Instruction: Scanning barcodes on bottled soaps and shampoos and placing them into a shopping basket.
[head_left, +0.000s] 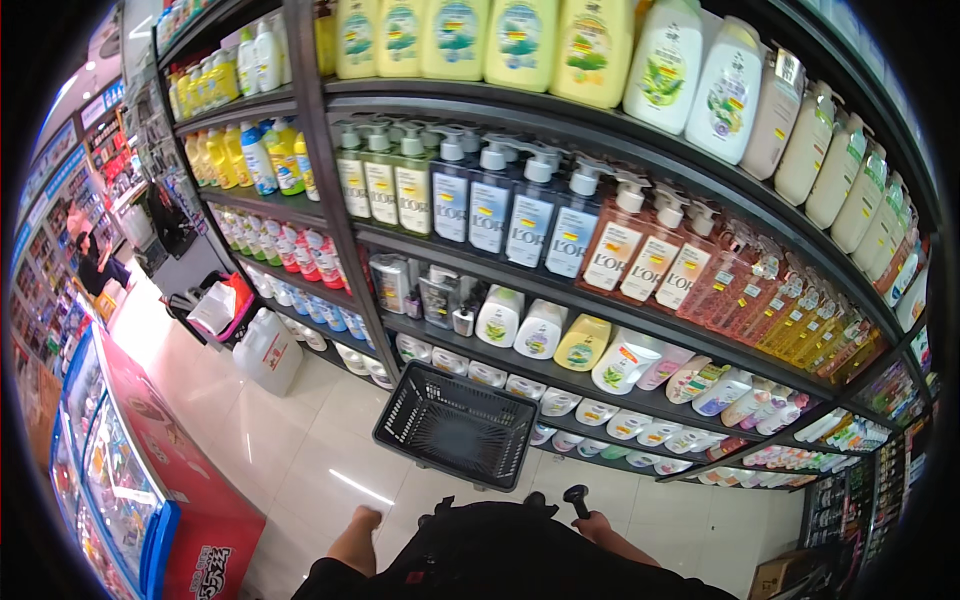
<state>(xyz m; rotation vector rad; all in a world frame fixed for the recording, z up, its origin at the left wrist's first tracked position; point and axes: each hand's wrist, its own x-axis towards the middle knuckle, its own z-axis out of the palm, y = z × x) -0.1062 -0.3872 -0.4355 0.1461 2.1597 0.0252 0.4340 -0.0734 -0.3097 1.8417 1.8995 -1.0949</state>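
My right hand (594, 525) grips a black handheld object (576, 493) with a rounded head, at the right of my body. What kind of tool it is cannot be made out. My left hand (366, 517) hangs low at the left over the tiled floor, and its fingers are too foreshortened to read. In front of me is a black plastic shopping basket (455, 459), its slotted walls and ribbed bottom visible. Beyond it, the shelf holds pump bottles with blue labels (489, 217), orange ones (607, 247), and yellow body-wash bottles (454, 37) higher up.
A red-sided display freezer (217, 517) with a blue rim stands at the left. A white jerrycan (268, 352) sits on the floor beside a bin (214, 311). Farther back is a person (94, 259). At lower right lies a cardboard box (780, 577).
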